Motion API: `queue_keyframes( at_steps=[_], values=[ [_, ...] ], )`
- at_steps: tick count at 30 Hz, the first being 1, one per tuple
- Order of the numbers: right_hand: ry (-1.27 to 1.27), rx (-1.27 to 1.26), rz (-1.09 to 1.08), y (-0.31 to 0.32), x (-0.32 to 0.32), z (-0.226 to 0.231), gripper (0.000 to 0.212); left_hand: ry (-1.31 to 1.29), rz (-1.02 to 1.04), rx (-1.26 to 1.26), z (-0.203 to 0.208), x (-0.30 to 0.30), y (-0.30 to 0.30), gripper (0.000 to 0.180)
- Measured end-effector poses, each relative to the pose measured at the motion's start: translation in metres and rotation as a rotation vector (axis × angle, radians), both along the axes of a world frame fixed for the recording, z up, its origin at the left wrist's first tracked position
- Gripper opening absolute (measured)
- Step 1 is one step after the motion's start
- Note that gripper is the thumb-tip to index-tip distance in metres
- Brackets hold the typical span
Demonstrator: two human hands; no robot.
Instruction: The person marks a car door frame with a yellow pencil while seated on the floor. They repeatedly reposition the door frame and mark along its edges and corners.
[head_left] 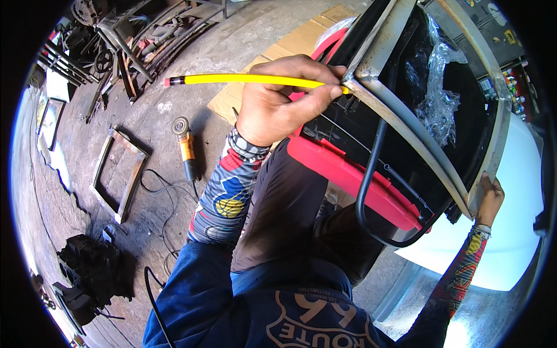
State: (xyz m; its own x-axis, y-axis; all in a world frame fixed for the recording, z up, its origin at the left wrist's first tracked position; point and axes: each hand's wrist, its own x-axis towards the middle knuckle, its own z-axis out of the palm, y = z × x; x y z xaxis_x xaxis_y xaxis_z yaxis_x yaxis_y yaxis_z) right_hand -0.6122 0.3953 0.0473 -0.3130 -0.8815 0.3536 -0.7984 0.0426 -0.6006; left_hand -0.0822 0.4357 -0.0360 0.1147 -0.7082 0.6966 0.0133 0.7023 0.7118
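Note:
My left hand (284, 104) pinches a yellow pencil (226, 78) with a pink eraser at its far left end. The pencil's tip meets the near left corner of a welded metal frame (400, 127). At that frame's near right corner, my right hand (490, 197) has its fingers closed around the metal. Beneath the frame is a black seat-like piece (333, 130) with a red plastic edge (354, 180) and a bent black tube (371, 168). Crumpled clear plastic (439, 87) lies within the frame's outline.
An orange angle grinder (185, 148) with a cord stands on the concrete floor to the left, beside a small rusty metal frame (119, 174). Cardboard (301, 40) lies beyond my left hand. Scrap metal bars (168, 43) pile up at the far left. A white curved panel (516, 232) is at the right.

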Motion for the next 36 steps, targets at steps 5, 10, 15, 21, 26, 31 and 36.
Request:
queue_keyframes(
  at_steps=[5, 10, 15, 21, 26, 31, 36],
  values=[
    [-0.009, 0.008, 0.001, 0.0011, 0.0035, 0.0020, 0.037, 0.000, -0.010, -0.025, 0.0021, 0.0018, -0.0006, 0.009],
    [-0.005, -0.041, -0.007, 0.0017, 0.0070, 0.0005, 0.033, -0.038, 0.002, -0.049, 0.0016, 0.0028, -0.0012, 0.010],
    [-0.073, -0.015, 0.020, 0.0005, 0.0044, 0.0010, 0.031, -0.018, -0.014, -0.044, 0.0015, 0.0026, -0.0022, 0.010],
    [-0.057, -0.033, 0.024, 0.0014, 0.0050, 0.0005, 0.031, -0.102, 0.014, -0.060, 0.0013, 0.0033, -0.0021, 0.010],
    [-0.022, -0.038, -0.011, 0.0008, 0.0067, 0.0002, 0.032, -0.019, -0.022, -0.040, 0.0004, 0.0027, -0.0016, 0.010],
    [0.004, -0.050, -0.019, 0.0001, 0.0041, -0.0013, 0.032, -0.129, 0.012, -0.073, 0.0012, 0.0040, -0.0031, 0.009],
    [0.013, -0.045, -0.017, -0.0011, -0.0007, -0.0011, 0.033, -0.022, -0.022, -0.060, -0.0013, 0.0022, -0.0027, 0.008]
  ],
)
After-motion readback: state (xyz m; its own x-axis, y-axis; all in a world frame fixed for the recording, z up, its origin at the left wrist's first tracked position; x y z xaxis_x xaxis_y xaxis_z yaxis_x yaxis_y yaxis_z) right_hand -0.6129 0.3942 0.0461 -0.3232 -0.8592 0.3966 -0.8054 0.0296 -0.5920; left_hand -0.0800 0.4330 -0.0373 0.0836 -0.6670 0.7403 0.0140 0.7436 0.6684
